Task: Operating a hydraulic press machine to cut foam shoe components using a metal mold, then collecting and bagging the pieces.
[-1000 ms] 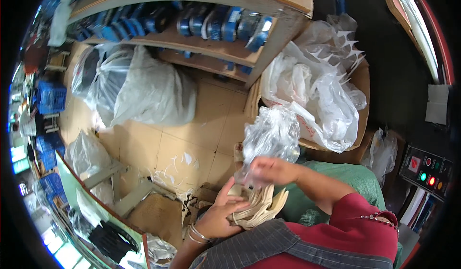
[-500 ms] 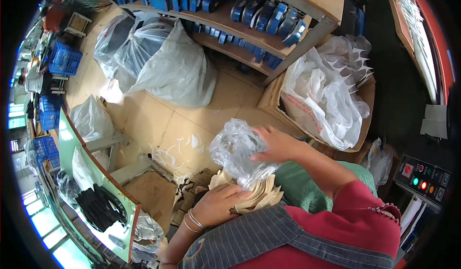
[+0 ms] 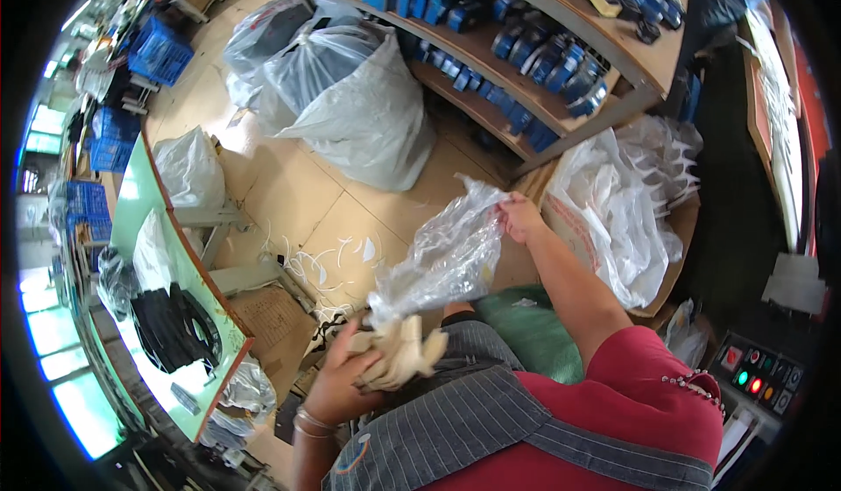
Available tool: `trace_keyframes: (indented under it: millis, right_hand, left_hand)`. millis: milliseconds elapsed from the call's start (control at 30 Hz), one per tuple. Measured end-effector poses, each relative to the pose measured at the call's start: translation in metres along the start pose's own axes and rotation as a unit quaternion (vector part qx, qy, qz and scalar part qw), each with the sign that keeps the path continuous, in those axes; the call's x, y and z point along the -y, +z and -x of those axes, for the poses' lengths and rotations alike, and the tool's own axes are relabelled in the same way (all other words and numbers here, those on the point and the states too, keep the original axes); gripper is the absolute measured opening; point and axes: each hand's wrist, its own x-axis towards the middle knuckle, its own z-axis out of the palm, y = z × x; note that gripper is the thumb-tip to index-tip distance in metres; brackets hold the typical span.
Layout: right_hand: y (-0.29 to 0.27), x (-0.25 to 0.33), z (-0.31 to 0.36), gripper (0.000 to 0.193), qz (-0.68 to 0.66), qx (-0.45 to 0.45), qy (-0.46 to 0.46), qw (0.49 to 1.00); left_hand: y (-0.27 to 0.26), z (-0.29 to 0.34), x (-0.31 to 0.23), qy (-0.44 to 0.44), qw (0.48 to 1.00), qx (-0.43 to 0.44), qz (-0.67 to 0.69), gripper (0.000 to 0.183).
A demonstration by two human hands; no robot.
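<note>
Red print is borne by the white plastic (image 3: 604,215) in the carton (image 3: 683,263), to the right of the right hand (image 3: 522,218); it is partly lost in folds. Faint marks are seen on the cardboard (image 3: 270,317), to the left of the left hand (image 3: 343,373), but they are too small to be made out. No lettering can be made out on the blue packs (image 3: 547,62) shelved beyond the right hand.

The hands are held apart. The clear bag (image 3: 447,254) is stretched between them: its upper corner is pinched by the right hand, and its lower end is brought against the top of the bundle (image 3: 405,351). The beige bundle is clasped in the left hand, by which its near-left side is covered; whether the bag is also caught there cannot be told. The green sack (image 3: 530,329), below the right hand, is partly covered by the right forearm. To the left of the left hand, a black coil (image 3: 175,329) is laid on the tabletop (image 3: 187,268). White scraps (image 3: 328,259) are strewn on the floor (image 3: 307,193) beyond the left hand.
</note>
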Motion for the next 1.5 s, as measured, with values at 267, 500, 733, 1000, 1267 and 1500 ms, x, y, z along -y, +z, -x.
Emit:
trace_keyframes:
  millis: [267, 500, 733, 1000, 1267, 1500]
  right_hand:
    - [0.180, 0.023, 0.122, 0.017, 0.213, 0.207, -0.036, 0.954]
    - [0.314, -0.039, 0.261, 0.031, 0.701, 0.341, -0.376, 0.502]
    - [0.419, -0.136, 0.340, 0.049, 0.637, 0.401, -0.524, 0.398]
    - [0.530, -0.297, 0.414, 0.040, 0.639, 0.638, -0.278, 0.329]
    - [0.601, -0.403, 0.463, 0.033, 0.678, 0.535, 0.202, 0.462]
    - [0.712, -0.407, 0.504, 0.022, 0.509, 0.435, 0.089, 0.737]
  left_hand:
    - [-0.057, 0.074, 0.021, -0.147, 0.953, -0.030, 0.261, 0.063]
    - [0.009, 0.091, 0.106, -0.069, 0.951, 0.048, 0.298, 0.049]
    - [0.067, 0.191, 0.212, -0.026, 0.863, -0.122, 0.490, 0.041]
    - [0.073, 0.335, 0.338, 0.108, 0.507, -0.508, 0.688, 0.040]
    - [0.087, 0.545, 0.412, 0.145, 0.026, -0.758, 0.635, 0.025]
    - [0.173, 0.667, 0.345, -0.522, 0.339, -0.673, 0.400, 0.028]
